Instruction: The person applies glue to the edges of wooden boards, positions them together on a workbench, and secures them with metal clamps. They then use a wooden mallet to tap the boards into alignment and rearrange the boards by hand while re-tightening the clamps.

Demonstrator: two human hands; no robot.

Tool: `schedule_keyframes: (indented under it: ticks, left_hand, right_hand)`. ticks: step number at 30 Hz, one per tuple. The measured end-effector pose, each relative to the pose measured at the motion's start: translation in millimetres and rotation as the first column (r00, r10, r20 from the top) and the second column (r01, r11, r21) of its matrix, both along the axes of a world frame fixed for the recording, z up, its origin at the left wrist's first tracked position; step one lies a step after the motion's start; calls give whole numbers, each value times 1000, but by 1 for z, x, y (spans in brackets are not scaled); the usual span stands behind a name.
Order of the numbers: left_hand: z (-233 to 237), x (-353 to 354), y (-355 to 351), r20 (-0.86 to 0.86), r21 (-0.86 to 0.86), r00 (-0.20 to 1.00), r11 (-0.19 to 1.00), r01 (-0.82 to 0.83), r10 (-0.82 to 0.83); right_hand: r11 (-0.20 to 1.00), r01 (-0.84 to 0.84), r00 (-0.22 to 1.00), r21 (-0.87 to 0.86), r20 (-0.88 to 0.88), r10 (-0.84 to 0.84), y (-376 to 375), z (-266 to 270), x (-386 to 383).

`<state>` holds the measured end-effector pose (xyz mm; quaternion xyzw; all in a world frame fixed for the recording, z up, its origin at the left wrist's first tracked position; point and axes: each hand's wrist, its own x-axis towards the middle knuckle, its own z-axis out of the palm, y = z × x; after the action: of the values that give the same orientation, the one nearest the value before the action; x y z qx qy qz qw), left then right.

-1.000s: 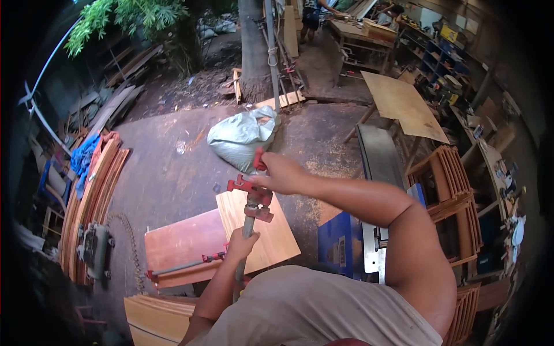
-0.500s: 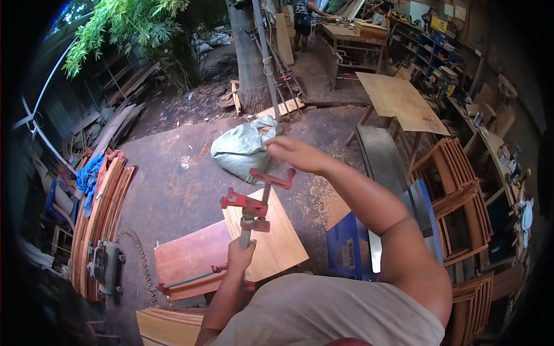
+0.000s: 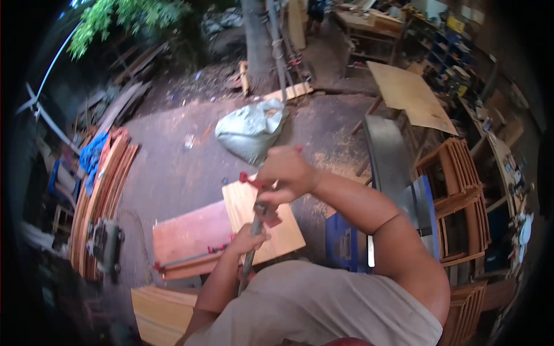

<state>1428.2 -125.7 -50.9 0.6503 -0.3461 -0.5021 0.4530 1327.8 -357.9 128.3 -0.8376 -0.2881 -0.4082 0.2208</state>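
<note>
My left hand (image 3: 249, 240) is wrapped round the grey bar of a red-headed clamp (image 3: 269, 216), held upright in front of my body. Around the red clamp head, my right hand (image 3: 288, 173) has its fingers closed, hiding much of the head. Beneath the clamp lies a pale wood panel (image 3: 287, 232), beside a reddish wood panel (image 3: 193, 236). A second clamp (image 3: 190, 259) with a red jaw rests across the reddish panel.
A pale green sack (image 3: 249, 131) sits ahead on the floor. Stacked long boards (image 3: 104, 213) and a compressor (image 3: 108, 245) are at left. At right are a blue box (image 3: 341, 239), a plywood-topped table (image 3: 410, 95) and wooden frames (image 3: 459, 202). Part of a person stands far off.
My right hand has come down from above the clamp and closed round its red head. My left hand and the clamp have shifted slightly right. The camera view has tilted a little.
</note>
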Motion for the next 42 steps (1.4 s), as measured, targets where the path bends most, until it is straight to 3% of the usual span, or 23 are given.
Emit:
schedule_keyframes:
  ticks: [2,4,6,8,9,11,16,19,20,22,24,26,27,28,30,31,32,34,35,36,38,39,42]
  left_hand:
    - [3,-7,-4,94,-31,994,998,-46,49]
    - [-9,-8,-8,268,-3,952,989,-150,145]
    - [4,-18,-13,461,-94,842,959,-268,280]
    - [10,-23,-19,501,-114,789,931,-348,356]
    - [10,-24,-20,551,-143,729,907,-396,406]
    - [3,-25,-22,538,-135,737,905,-405,410]
    - [4,-23,-16,450,-46,840,947,-319,305]
    - [6,-17,-11,14,86,999,996,-35,34]
    - [-2,-15,-9,7,93,999,995,-41,41]
    - [-16,-10,-8,-284,52,959,998,37,-21]
    - [-19,-12,-6,-113,123,991,991,-58,72]
    - [-20,-14,-3,69,181,983,967,-178,168]
    - [-21,-15,-5,193,149,950,949,-276,246]
    - [-23,-18,-7,310,111,894,921,-372,323]
    - [-28,-23,-11,422,72,803,868,-492,421]
    - [-31,-28,-15,482,9,766,872,-490,425]
    - [-33,-33,-13,539,-46,728,878,-477,424]
    - [-27,-29,-5,482,-28,771,886,-462,417]
    - [-21,-26,-2,419,-20,820,906,-422,391]
    - [-10,-24,3,416,-16,819,904,-428,395]
    - [12,-14,13,-37,101,975,971,-215,220]
    - [4,-9,15,-228,22,959,986,-164,165]
    - [-4,-2,23,-288,-23,932,971,-238,222]
  right_hand:
    - [982,-64,996,179,77,51,-7,2,-9]
    - [978,98,972,182,195,-134,-21,-15,-18]
    - [788,434,851,437,88,-517,-18,-7,-30]
    - [464,446,895,766,-390,-215,-54,-51,-26]
    - [473,439,897,764,-405,-179,-51,-52,-29]
    - [209,440,751,874,-485,448,-42,-48,-34]
    - [383,335,691,861,-501,521,-64,-59,-30]
    - [189,-80,462,979,-131,877,-78,-82,-18]
    - [181,-74,456,981,-129,881,-80,-93,-11]
    - [133,-43,403,990,-104,909,-85,-106,1]
    - [216,21,377,976,-208,902,-89,-90,3]
    - [597,346,553,723,-672,493,-86,-80,11]
    - [547,325,670,772,-596,442,-71,-77,12]
    - [553,309,655,773,-595,466,-55,-78,13]
    - [603,356,792,714,-573,212,-24,-81,20]
    - [529,519,813,671,-580,-62,-7,-92,32]
    - [534,512,808,672,-588,-35,-4,-101,39]
    - [28,138,987,990,-139,83,-8,-110,54]
    - [-94,-33,950,995,61,306,-4,-99,49]
    - [-97,-29,948,995,58,312,-2,-101,51]
    - [-410,-378,519,830,557,648,-10,-103,57]
    - [-471,-343,547,813,580,604,-7,-106,62]
    - [-381,-90,773,920,306,556,1,-100,74]
